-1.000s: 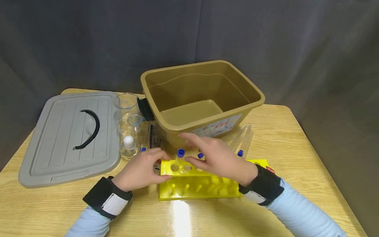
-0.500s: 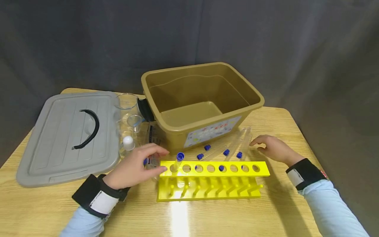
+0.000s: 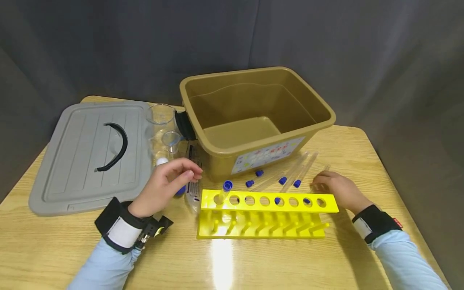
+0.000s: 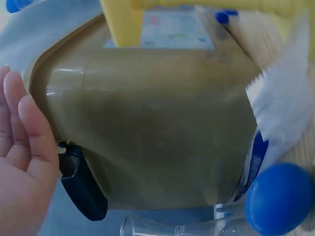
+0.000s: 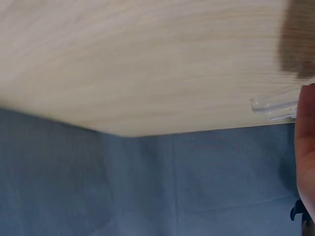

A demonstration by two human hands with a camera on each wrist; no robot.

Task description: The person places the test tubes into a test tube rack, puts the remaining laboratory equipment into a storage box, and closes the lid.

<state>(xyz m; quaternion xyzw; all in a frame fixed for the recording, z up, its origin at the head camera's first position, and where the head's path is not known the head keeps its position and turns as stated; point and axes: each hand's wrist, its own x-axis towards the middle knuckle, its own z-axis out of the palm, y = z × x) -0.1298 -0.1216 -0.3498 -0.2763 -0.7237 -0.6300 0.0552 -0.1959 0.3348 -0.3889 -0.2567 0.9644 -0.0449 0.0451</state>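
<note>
A yellow test tube rack (image 3: 268,201) stands on the table with one blue-capped test tube (image 3: 225,189) tilted in its leftmost hole. My left hand (image 3: 163,183) hovers left of the rack with loosely bent fingers and holds nothing. In the left wrist view its fingers (image 4: 37,128) appear beside the bin's black handle. Behind the rack's right end, my right hand (image 3: 335,187) grips a clear test tube (image 5: 273,108), whose rounded end pokes past the fingers. Several more blue-capped test tubes (image 3: 307,166) lie between rack and bin.
A brown bin (image 3: 226,163) stands behind the rack. A grey lid (image 3: 87,157) with a black handle lies at the left. Clear beakers (image 3: 159,114), a blue round cap (image 4: 279,199) and a plastic bag (image 3: 193,195) are between lid and bin.
My right hand has moved from over the rack to the tubes at the right and taken hold of one. The left hand has left the rack's left end and risen slightly.
</note>
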